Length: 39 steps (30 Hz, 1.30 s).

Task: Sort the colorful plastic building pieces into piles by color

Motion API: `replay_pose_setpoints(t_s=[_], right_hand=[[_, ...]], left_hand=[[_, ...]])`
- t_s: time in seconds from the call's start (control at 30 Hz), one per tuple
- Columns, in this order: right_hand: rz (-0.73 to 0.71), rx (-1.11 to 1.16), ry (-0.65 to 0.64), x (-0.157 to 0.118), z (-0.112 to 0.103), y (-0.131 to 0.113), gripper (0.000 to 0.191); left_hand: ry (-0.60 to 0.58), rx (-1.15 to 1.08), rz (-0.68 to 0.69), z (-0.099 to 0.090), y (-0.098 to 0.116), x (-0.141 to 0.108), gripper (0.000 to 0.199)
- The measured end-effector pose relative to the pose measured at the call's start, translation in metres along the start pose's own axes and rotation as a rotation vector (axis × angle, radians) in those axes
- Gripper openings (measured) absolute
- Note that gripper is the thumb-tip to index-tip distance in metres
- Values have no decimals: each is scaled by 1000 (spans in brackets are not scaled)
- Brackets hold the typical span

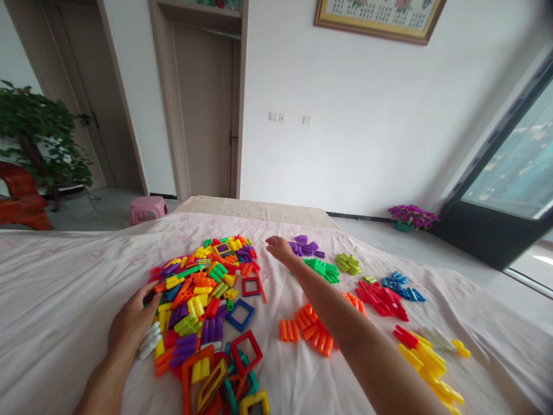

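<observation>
My left hand [133, 320] rests at the left edge of a heap of mixed plastic building pieces [196, 306]. Its thumb and index finger are apart, with the fingertips against an orange tube piece [161, 287]; no firm grip shows. White tube pieces [150, 341] lie beside this hand. Across the heap, my right hand [280, 250] hovers over the cloth near a small purple pile [306, 246]. Its fingers point left, slightly apart, and nothing shows in them. Below its wrist lies a green pile [322, 270]. My right forearm partly covers the orange pile [309, 328].
Right of my forearm are light-green [349, 263], red [382, 300], blue [402, 286] and yellow [427, 360] piles. Square frames [241, 314] lie along the heap's right side. A patterned cloth [86, 276] covers the surface. Beyond stands a pink stool [147, 208].
</observation>
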State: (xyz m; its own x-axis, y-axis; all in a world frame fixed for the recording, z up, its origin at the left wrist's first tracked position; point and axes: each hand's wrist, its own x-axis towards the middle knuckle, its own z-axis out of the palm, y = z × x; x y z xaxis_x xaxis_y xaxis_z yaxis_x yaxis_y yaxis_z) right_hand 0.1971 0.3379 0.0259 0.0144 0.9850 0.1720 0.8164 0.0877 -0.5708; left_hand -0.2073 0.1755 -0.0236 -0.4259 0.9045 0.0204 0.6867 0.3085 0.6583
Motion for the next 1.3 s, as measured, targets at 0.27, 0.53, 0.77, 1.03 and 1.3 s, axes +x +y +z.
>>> replay_pose_setpoints(t_s=[0.27,0.53,0.77,1.03,1.3], right_hand=[[83,-166,-163,16,60,-47,39],[72,-275,-210,4,43,-28,33],[10,-256,-187,-22,34,-28,39],[60,-52,-250,-22,32,-43,11],[140,426,-271,-40,12,-24,14]], left_hand=[[10,-39,11,0,-1,0,56],[38,-47,49,1,-2,0,54],[33,-53,57,1,-2,0,56],[31,-38,50,0,-3,-1,56],[12,-29,41,-3,1,-2,56]])
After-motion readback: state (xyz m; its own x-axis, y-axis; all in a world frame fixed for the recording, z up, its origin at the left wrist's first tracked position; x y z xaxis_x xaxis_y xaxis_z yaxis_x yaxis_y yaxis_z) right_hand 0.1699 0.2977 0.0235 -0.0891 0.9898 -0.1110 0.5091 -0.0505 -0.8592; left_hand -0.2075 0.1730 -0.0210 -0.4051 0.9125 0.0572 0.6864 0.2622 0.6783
